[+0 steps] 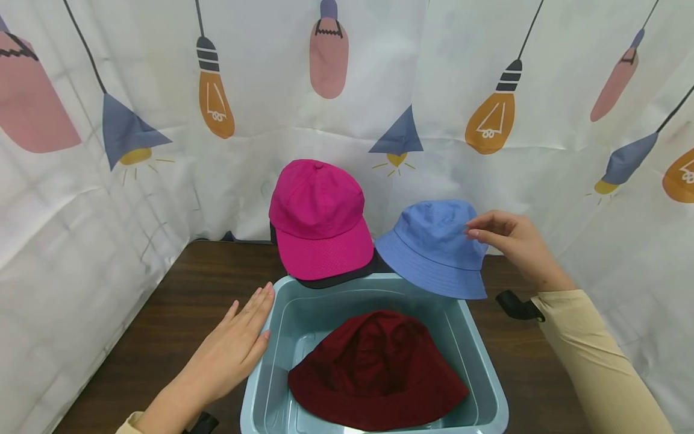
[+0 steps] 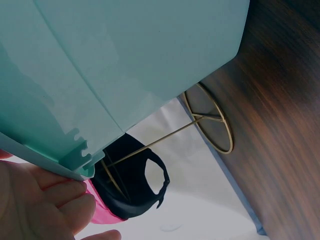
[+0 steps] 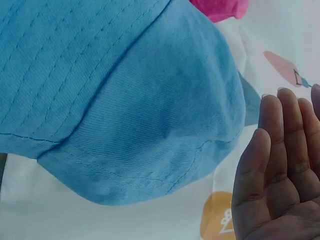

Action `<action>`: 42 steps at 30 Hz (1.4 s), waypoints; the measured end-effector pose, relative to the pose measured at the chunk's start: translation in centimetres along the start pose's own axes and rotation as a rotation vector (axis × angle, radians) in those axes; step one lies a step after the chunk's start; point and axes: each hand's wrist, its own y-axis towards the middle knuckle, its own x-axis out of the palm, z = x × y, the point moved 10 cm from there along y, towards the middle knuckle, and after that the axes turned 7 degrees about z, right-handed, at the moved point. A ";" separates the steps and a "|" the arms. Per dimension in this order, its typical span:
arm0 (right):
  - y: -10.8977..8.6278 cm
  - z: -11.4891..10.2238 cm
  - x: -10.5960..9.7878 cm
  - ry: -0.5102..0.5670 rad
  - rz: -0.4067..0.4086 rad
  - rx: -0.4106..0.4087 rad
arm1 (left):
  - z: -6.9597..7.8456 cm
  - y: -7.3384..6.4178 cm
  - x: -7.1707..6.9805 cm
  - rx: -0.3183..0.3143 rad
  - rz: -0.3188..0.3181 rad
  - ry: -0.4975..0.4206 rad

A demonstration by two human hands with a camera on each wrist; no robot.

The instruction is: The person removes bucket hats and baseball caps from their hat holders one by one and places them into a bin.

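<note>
My left hand [image 1: 228,349] touches the left rim of a light blue plastic bin [image 1: 259,377] with its fingers straight. A dark red bucket hat [image 1: 374,377] lies inside the bin, crown up. Behind the bin, a blue bucket hat [image 1: 434,238] sits raised, its brim overlapping the bin's back right corner. Beside that hat's crown is my right hand [image 1: 517,244], holding nothing, its fingers loosely extended; the right wrist view shows it apart from the cloth. To the left of the blue hat, a bright pink cap [image 1: 320,211] sits over a black cap [image 2: 120,185].
A thin gold wire stand [image 2: 162,142] with a ring base rises under the caps behind the bin. The dark wood table [image 1: 211,277] ends at a white curtain [image 1: 260,120] printed with lamps and bulbs, which hangs behind and along both sides.
</note>
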 end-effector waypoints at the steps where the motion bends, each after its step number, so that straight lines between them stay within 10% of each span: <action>1: 0.0 0.1 0.0 0.001 0.003 0.003 | 0.0 0.0 0.0 0.000 0.002 -0.001; 42: 1.5 1.6 -1.8 -0.244 0.157 0.044 | 0.1 -0.1 -0.1 0.008 0.027 0.008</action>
